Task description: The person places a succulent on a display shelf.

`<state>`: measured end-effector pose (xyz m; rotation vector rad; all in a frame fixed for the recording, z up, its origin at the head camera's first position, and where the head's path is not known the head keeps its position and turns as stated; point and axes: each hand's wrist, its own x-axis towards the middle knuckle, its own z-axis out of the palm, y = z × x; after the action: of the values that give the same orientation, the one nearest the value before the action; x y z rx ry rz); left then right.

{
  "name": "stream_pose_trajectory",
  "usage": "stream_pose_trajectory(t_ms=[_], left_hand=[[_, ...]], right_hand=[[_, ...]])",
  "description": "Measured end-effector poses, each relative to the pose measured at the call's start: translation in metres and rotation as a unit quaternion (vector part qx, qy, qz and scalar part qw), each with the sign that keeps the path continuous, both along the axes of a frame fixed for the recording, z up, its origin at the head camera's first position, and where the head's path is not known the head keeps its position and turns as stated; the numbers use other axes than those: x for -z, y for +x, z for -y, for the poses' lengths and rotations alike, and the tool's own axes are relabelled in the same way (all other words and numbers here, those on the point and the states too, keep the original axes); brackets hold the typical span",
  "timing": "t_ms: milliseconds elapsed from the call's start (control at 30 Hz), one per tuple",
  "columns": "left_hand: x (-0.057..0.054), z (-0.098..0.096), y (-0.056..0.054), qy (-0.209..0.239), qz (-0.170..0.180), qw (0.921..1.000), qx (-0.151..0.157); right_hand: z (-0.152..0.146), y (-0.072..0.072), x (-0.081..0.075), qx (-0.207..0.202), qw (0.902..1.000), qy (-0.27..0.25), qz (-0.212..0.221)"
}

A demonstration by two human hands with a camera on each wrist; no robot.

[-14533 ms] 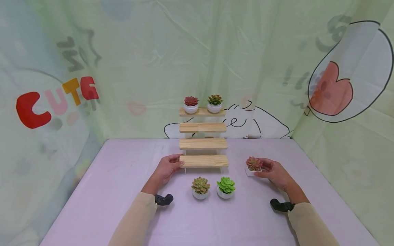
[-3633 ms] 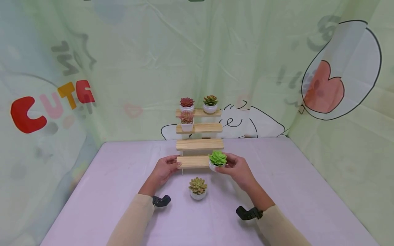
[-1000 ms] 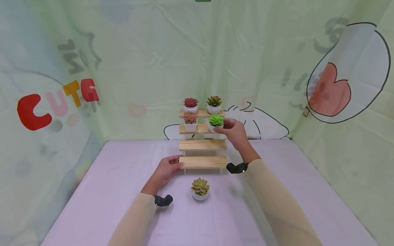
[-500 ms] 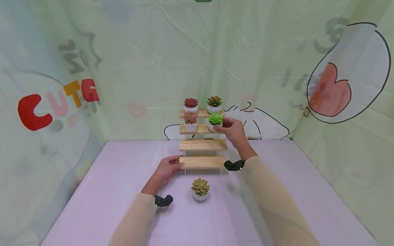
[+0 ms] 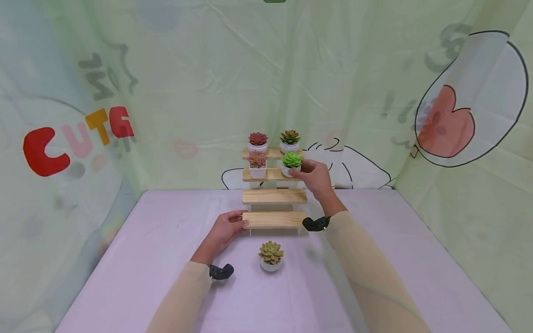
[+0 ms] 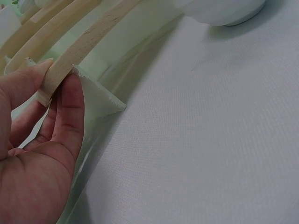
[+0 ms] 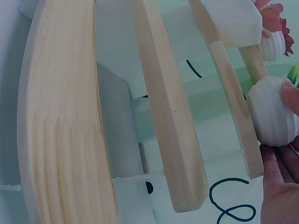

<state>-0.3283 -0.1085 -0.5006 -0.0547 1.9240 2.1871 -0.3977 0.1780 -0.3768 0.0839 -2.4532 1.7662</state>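
Note:
My left hand [image 5: 225, 230] pinches the left end of the lowest board [image 5: 275, 219] of a wooden stepped stand; in the left wrist view the thumb lies on one face of that board end [image 6: 60, 74] and fingers on the other. My right hand [image 5: 317, 178] holds a bright green potted succulent [image 5: 291, 162] at the right end of the second board from the top. Its ribbed white pot [image 7: 273, 112] is between thumb and fingers, right at the board. Left of it stands a pink succulent [image 5: 257, 165] in a square white pot.
On the top board are a dark red succulent [image 5: 258, 140] and a dark green succulent [image 5: 289, 140]. An olive-toned succulent [image 5: 271, 254] stands on the lilac tablecloth [image 5: 175, 208] before the stand. Printed curtains [image 5: 200, 92] enclose the table.
The pink succulent went from the right of the table to the second board. My right hand then lifted the bright green one beside it; the last half second shows almost no motion.

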Motion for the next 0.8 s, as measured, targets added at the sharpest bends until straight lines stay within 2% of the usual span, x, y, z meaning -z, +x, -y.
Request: stream_pose_trajectory(t_ms=[500,800], left_hand=[[-0.001,0.001,0.002,0.014,0.000,0.9999,-0.003],[-0.002,0.001,0.000,0.009,0.004,1.0000,0.000]], right_hand=[[0.003,0.008,-0.003,-0.004,0.9999,-0.010,-0.002],[0.004,0.028,0.004,0.004,0.9981,-0.059,-0.018]])
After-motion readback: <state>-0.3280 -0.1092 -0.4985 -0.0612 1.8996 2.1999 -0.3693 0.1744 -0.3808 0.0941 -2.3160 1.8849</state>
